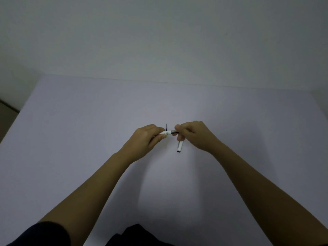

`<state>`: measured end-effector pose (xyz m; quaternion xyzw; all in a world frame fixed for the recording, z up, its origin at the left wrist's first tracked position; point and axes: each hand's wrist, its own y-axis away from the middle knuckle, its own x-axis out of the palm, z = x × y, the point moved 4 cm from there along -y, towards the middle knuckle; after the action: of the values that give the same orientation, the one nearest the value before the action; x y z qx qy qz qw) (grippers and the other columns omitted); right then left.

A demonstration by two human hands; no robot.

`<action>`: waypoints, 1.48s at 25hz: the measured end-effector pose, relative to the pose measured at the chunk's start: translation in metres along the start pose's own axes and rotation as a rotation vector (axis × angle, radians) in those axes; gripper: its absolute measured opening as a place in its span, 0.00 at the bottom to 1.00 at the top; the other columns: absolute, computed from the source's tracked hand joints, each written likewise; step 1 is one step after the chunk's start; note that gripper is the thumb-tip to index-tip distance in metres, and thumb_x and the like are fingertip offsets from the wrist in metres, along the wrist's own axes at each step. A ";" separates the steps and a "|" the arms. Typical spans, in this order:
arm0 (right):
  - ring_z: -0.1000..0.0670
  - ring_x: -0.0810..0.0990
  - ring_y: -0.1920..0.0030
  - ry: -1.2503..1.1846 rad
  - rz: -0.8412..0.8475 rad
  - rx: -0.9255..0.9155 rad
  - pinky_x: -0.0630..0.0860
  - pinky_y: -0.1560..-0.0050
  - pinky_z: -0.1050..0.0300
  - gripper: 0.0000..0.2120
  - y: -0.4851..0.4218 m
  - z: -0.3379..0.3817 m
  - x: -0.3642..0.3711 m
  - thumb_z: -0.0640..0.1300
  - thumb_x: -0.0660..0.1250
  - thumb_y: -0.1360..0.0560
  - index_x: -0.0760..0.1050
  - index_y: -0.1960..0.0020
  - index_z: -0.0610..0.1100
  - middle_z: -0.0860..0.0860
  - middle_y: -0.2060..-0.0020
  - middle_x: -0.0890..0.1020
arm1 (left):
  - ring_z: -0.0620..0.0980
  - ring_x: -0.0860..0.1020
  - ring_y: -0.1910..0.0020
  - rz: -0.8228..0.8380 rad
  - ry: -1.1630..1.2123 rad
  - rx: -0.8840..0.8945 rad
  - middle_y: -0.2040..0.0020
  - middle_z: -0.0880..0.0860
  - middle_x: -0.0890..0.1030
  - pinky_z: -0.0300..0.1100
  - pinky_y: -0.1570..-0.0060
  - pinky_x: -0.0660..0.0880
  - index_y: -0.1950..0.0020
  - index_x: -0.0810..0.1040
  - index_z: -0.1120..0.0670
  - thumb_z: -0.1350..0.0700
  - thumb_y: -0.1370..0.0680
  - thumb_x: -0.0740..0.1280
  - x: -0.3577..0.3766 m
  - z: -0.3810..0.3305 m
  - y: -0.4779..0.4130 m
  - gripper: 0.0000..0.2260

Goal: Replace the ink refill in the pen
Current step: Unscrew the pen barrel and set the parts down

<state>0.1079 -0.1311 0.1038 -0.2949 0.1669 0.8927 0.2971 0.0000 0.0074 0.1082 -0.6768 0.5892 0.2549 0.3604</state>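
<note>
Both hands meet above the middle of the table. My left hand (147, 139) grips the white pen barrel (166, 133), which lies roughly level and points right. My right hand (194, 134) pinches the dark metal front section (174, 132) at the barrel's right end. A white pen cap (180, 147) with a dark end lies on the table just below my right hand's fingers, partly hidden by them. A thin dark blue refill (166, 127) lies on the table behind the pen, with only its far end showing above the barrel.
The pale lilac table (88, 130) stretches wide on all sides, its far edge meeting a plain white wall (159, 41). Dark clothing (134, 235) shows at the bottom edge. A strip of floor (5, 114) is visible at the far left.
</note>
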 end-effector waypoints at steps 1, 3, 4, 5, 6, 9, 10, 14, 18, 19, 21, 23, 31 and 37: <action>0.61 0.79 0.65 0.013 -0.004 -0.019 0.73 0.59 0.66 0.08 0.000 0.000 0.000 0.47 0.65 0.25 0.82 0.57 0.46 0.58 0.68 0.81 | 0.47 0.70 0.66 0.003 -0.004 0.004 0.63 0.56 0.79 0.35 0.65 0.64 0.48 0.80 0.60 0.57 0.22 0.65 0.001 0.000 0.000 0.08; 0.63 0.78 0.62 -0.009 -0.049 -0.108 0.71 0.57 0.73 0.01 0.003 0.006 -0.002 0.43 0.71 0.29 0.80 0.57 0.47 0.60 0.65 0.79 | 0.47 0.70 0.66 -0.006 0.006 0.003 0.63 0.56 0.79 0.34 0.65 0.64 0.48 0.80 0.60 0.58 0.23 0.65 0.000 -0.001 0.001 0.08; 0.63 0.77 0.61 -0.026 -0.073 -0.139 0.71 0.55 0.73 0.05 0.004 0.007 -0.004 0.42 0.73 0.31 0.79 0.56 0.48 0.61 0.64 0.79 | 0.47 0.70 0.66 -0.014 0.010 0.001 0.63 0.57 0.79 0.35 0.65 0.65 0.48 0.80 0.60 0.58 0.23 0.65 0.000 -0.002 0.001 0.08; 0.63 0.78 0.60 -0.040 -0.081 -0.133 0.72 0.54 0.72 0.07 0.004 0.007 -0.005 0.44 0.73 0.31 0.79 0.54 0.49 0.60 0.63 0.79 | 0.47 0.71 0.66 -0.019 0.011 0.001 0.63 0.57 0.79 0.36 0.64 0.66 0.48 0.80 0.60 0.58 0.23 0.65 -0.001 -0.003 0.001 0.07; 0.63 0.78 0.59 -0.044 -0.076 -0.080 0.74 0.53 0.70 0.07 0.004 0.007 -0.004 0.47 0.72 0.30 0.78 0.53 0.50 0.60 0.63 0.80 | 0.47 0.71 0.66 -0.023 0.009 0.003 0.63 0.57 0.79 0.37 0.64 0.66 0.49 0.80 0.60 0.58 0.23 0.65 -0.001 -0.003 0.000 0.07; 0.62 0.78 0.67 0.013 -0.010 0.049 0.72 0.60 0.68 0.13 -0.001 0.001 -0.005 0.54 0.61 0.23 0.81 0.59 0.50 0.55 0.67 0.83 | 0.48 0.72 0.66 -0.012 0.003 0.000 0.63 0.56 0.79 0.38 0.64 0.67 0.48 0.79 0.60 0.58 0.22 0.65 -0.001 -0.002 0.000 0.08; 0.61 0.77 0.70 0.042 -0.004 0.048 0.71 0.63 0.71 0.13 -0.001 0.001 -0.005 0.52 0.62 0.24 0.81 0.60 0.50 0.52 0.67 0.84 | 0.49 0.72 0.66 -0.006 -0.003 0.002 0.63 0.57 0.79 0.38 0.65 0.66 0.48 0.79 0.60 0.58 0.22 0.65 0.000 -0.002 0.001 0.08; 0.63 0.78 0.60 -0.075 -0.007 -0.076 0.73 0.54 0.73 0.09 0.002 0.004 -0.006 0.45 0.74 0.32 0.76 0.53 0.51 0.57 0.61 0.80 | 0.47 0.70 0.66 -0.016 0.008 0.002 0.63 0.57 0.79 0.35 0.65 0.64 0.48 0.80 0.60 0.59 0.23 0.65 0.001 -0.003 0.002 0.07; 0.54 0.81 0.51 -0.091 0.023 0.129 0.74 0.49 0.60 0.24 0.002 0.000 -0.002 0.65 0.56 0.27 0.76 0.43 0.50 0.53 0.55 0.83 | 0.46 0.70 0.66 -0.025 0.015 0.001 0.64 0.53 0.77 0.36 0.64 0.65 0.48 0.79 0.60 0.59 0.23 0.65 0.000 -0.004 0.002 0.07; 0.53 0.82 0.54 -0.097 0.056 0.186 0.74 0.51 0.61 0.30 0.001 -0.003 -0.001 0.68 0.50 0.28 0.79 0.47 0.48 0.54 0.60 0.84 | 0.46 0.70 0.66 -0.027 0.013 0.000 0.64 0.53 0.77 0.35 0.64 0.65 0.48 0.79 0.60 0.59 0.23 0.65 -0.001 -0.004 0.002 0.07; 0.55 0.84 0.64 -0.167 0.106 0.247 0.75 0.58 0.65 0.29 0.000 -0.004 0.001 0.66 0.52 0.26 0.82 0.59 0.46 0.55 0.71 0.85 | 0.46 0.70 0.66 -0.025 0.010 -0.002 0.63 0.55 0.78 0.32 0.64 0.64 0.48 0.79 0.60 0.58 0.22 0.65 -0.001 -0.003 0.003 0.07; 0.57 0.83 0.69 -0.208 0.118 0.219 0.78 0.62 0.67 0.19 0.000 -0.001 -0.001 0.58 0.61 0.25 0.81 0.66 0.49 0.56 0.75 0.84 | 0.46 0.70 0.66 -0.021 0.008 0.002 0.63 0.55 0.78 0.30 0.65 0.62 0.48 0.79 0.59 0.58 0.22 0.65 -0.001 -0.003 0.003 0.07; 0.63 0.82 0.63 -0.226 0.020 0.015 0.75 0.59 0.72 0.09 0.004 0.007 -0.012 0.42 0.76 0.33 0.79 0.61 0.53 0.60 0.66 0.83 | 0.46 0.70 0.65 -0.054 0.009 0.022 0.62 0.54 0.79 0.27 0.65 0.61 0.48 0.80 0.60 0.59 0.23 0.66 -0.001 -0.002 0.005 0.07; 0.55 0.83 0.60 -0.430 -0.057 0.075 0.78 0.56 0.67 0.08 0.005 0.001 -0.016 0.41 0.75 0.33 0.79 0.58 0.51 0.51 0.61 0.84 | 0.39 0.72 0.67 -0.099 0.105 -0.075 0.64 0.42 0.75 0.24 0.63 0.66 0.49 0.80 0.54 0.56 0.22 0.65 0.007 0.009 0.008 0.06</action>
<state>0.1155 -0.1414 0.1151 -0.0912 0.1244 0.9195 0.3615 -0.0059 0.0099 0.0952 -0.7306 0.5632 0.2225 0.3156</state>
